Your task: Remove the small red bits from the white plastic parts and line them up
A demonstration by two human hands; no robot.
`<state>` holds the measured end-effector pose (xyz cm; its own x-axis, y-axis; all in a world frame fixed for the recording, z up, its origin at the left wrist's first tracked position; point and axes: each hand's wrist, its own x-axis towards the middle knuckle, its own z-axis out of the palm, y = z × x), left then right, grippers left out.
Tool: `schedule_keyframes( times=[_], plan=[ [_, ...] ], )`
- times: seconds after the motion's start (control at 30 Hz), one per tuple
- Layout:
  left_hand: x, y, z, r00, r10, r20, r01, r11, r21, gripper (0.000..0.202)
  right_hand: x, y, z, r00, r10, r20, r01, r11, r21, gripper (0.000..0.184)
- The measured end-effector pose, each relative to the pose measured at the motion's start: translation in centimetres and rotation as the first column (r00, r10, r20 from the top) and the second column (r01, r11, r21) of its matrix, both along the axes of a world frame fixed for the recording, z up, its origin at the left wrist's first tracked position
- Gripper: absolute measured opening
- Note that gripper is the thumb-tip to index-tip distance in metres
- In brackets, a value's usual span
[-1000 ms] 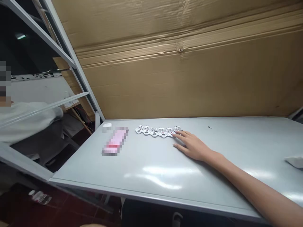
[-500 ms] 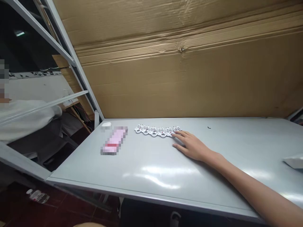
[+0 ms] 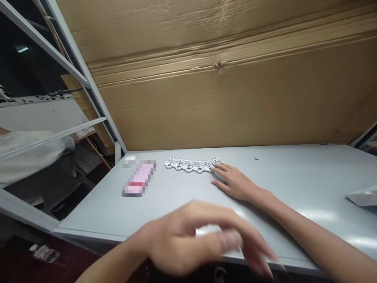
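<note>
Several small white plastic pieces (image 3: 187,165), each with a round ring opening and small pins on its upper edge, lie side by side in a slightly curved row on the grey table. My right hand (image 3: 232,180) rests at the row's right end, palm down and fingers stretched out. Its fingertips touch or partly cover the last pieces. Nearer to me, my left hand (image 3: 197,236) is above the table's front edge, blurred by motion. Its thumb and fingers are apart, and I see nothing held in them.
A pixelated pink item (image 3: 140,179) and a white rounded object (image 3: 130,159) lie on the left. A small black strip (image 3: 256,158) lies at the back, a white item (image 3: 363,197) at the right. Cardboard (image 3: 220,106) walls the back. A person's sleeve (image 3: 35,151) shows at far left.
My left hand has come into view from below, over the table's front edge. My right hand stays by the row of white pieces; the view has shifted slightly.
</note>
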<state>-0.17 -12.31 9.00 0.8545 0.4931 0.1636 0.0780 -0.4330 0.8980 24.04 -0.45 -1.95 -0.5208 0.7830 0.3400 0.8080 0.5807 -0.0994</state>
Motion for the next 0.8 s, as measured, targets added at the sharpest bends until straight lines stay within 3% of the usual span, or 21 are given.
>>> schedule_keyframes(
  times=[0.03,0.07,0.13,0.2,0.27,0.4,0.57,0.7,0.8],
  plan=[
    [0.1,2.8,0.5,0.993,0.106,-0.060,-0.098,0.987,0.124,0.040,0.0,0.0,0.0,1.000,0.008,-0.008,-0.008,1.000,0.004,0.045],
    [0.0,5.5,0.5,0.957,0.265,-0.117,-0.225,0.936,0.272,0.038,-0.1,0.0,0.0,1.000,0.015,-0.015,-0.015,1.000,0.008,0.044],
    [-0.9,10.6,-0.8,0.813,0.547,-0.198,-0.405,0.777,0.483,0.041,-0.1,-0.1,0.1,1.000,0.012,-0.018,-0.012,1.000,0.013,0.043],
    [-2.2,14.5,-3.0,0.640,0.721,-0.264,-0.490,0.648,0.583,0.044,-0.2,-0.1,0.3,1.000,-0.007,-0.007,0.007,1.000,0.014,0.043],
    [-3.3,16.8,-5.0,0.512,0.811,-0.283,-0.499,0.550,0.670,0.045,-0.2,-0.2,0.5,1.000,-0.015,0.012,0.015,1.000,0.009,0.042],
    [-4.0,17.7,-7.8,0.472,0.844,-0.253,-0.439,0.474,0.763,0.045,-0.3,-0.5,0.8,0.999,-0.024,0.024,0.024,1.000,0.007,0.040],
    [-3.7,16.4,-9.2,0.431,0.821,-0.374,-0.343,0.532,0.774,0.058,-0.4,-0.7,0.8,0.999,-0.046,0.012,0.046,0.999,-0.016,0.041],
    [-3.3,15.4,-9.0,0.381,0.810,-0.446,-0.381,0.577,0.722,0.073,-0.5,-0.7,0.8,0.999,-0.050,0.000,0.050,0.998,-0.030,0.042],
    [-3.0,14.9,-8.5,0.387,0.784,-0.485,-0.375,0.615,0.694,0.071,-0.5,-0.7,0.8,0.999,-0.031,0.009,0.031,0.999,-0.028,0.044]
  ],
)
